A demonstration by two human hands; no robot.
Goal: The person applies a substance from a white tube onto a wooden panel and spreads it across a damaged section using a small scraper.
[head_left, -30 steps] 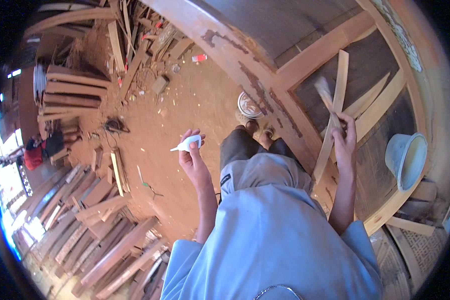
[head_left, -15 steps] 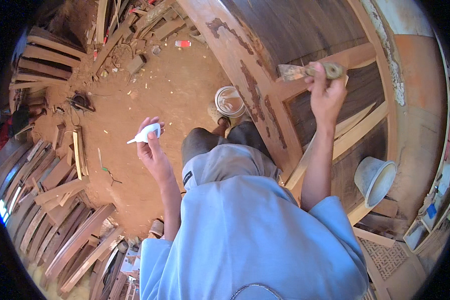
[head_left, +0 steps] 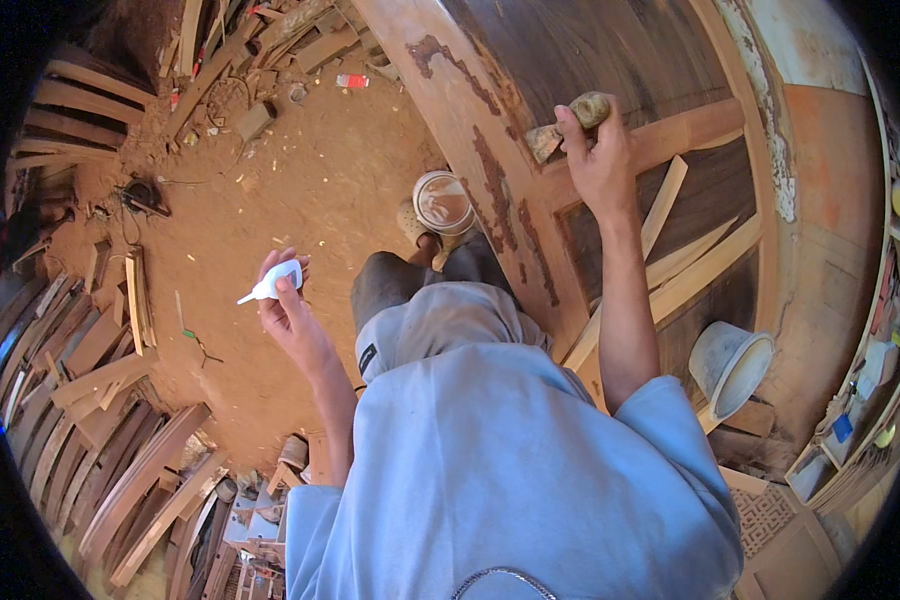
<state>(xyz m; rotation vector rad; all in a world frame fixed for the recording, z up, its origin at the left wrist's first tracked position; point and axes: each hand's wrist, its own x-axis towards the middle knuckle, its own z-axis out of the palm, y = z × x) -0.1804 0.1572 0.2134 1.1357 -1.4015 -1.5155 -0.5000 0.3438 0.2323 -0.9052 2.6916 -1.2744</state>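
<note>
My left hand (head_left: 292, 312) is closed around a small white squeeze bottle (head_left: 273, 283), its thin nozzle pointing left, held over the dirt floor. A putty knife (head_left: 544, 142) with a worn handle is gripped in my right hand (head_left: 603, 160). Its blade lies at the joint of the large wooden panel frame (head_left: 515, 200); whether it touches cannot be made out. Dark, rough filler patches (head_left: 490, 165) run along the frame's broad board. Brown paste shows in a round white tub (head_left: 443, 203) by my feet, against the frame's edge.
A grey bucket (head_left: 732, 368) stands on the panel at right, near loose wood strips (head_left: 705, 262). Stacked curved boards (head_left: 140, 480) fill the lower left. Scrap timber (head_left: 260, 50) lies at the far side, and a small block (head_left: 257, 121) on the floor.
My right hand has moved left and slightly nearer, bringing the putty knife down toward the frame joint, its blade now angled downward. My left hand still holds the bottle, shifted slightly left.
</note>
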